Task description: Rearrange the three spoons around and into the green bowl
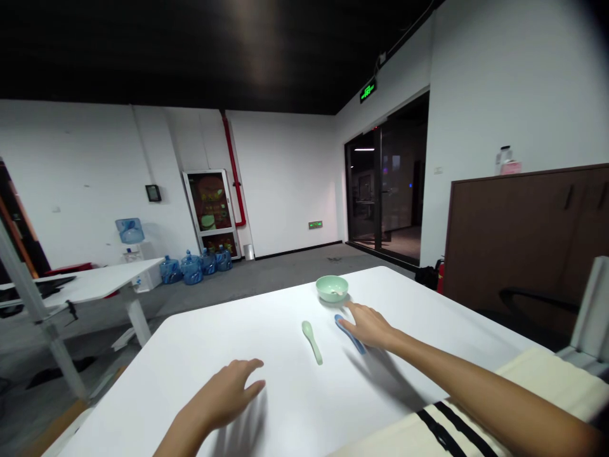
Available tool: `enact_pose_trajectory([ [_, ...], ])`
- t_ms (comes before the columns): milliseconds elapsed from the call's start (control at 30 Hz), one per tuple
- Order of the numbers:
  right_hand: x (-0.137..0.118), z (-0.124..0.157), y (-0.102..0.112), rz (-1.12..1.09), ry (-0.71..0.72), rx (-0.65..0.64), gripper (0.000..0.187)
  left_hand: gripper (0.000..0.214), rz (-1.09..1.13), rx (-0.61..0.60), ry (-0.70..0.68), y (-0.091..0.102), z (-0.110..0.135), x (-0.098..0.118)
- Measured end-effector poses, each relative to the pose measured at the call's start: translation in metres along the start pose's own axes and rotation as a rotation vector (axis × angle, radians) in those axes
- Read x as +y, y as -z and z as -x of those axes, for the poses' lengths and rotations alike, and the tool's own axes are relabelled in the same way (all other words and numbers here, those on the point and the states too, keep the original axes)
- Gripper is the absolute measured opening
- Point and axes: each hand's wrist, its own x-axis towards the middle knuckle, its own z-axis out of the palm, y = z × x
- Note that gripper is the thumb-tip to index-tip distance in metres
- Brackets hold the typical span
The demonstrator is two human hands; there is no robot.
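A light green bowl (328, 289) stands near the far edge of the white table, with something small and pale inside that I cannot make out. Below it, a pale green spoon (311, 341) lies on the tabletop. My right hand (370, 325) is over a blue spoon (356, 344), partly covering it; thumb and fingers are apart, the fingertips near the bowl. Whether the hand touches this spoon is unclear. To the left of both spoons, my left hand (227, 391) hovers above the table, fingers apart and holding nothing.
The white table (190, 343) spans the foreground. Cream cloth with black stripes (442, 428) lies at its near right edge, under my right arm. A brown cabinet (514, 247) stands to the right, and another white table (104, 279) to the left. Blue water bottles (191, 268) stand behind.
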Motion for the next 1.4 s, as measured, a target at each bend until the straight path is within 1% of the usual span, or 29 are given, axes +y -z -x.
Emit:
enact_pose_trajectory([
  [167,0.0026,0.0004,0.0000,0.021,-0.007,-0.013,0.051,0.058,-0.001,-0.008,-0.005,0.0027,0.0019,0.0038],
  [467,0.0037,0.0011,0.0000,0.038,-0.013,-0.023,0.050,0.059,0.006,0.004,-0.012,0.0002,-0.0001,0.0002],
  [700,0.0022,0.0024,0.0023,0.027,-0.015,-0.042,0.049,0.059,-0.011,-0.023,0.010,0.0036,0.0030,0.0044],
  [967,0.0002,0.0029,0.0034,-0.009,-0.050,-0.061,0.049,0.059,0.001,-0.006,0.005,0.0021,0.0019,0.0016],
  [1267,0.0033,0.0028,-0.0002,-0.016,-0.023,-0.065,0.053,0.060,0.011,-0.002,0.011,-0.0006,-0.0003,-0.0029],
  [1400,0.0039,0.0028,-0.0013,-0.021,-0.035,-0.073,0.054,0.059,-0.002,-0.015,0.015,0.0001,-0.0005,-0.0016],
])
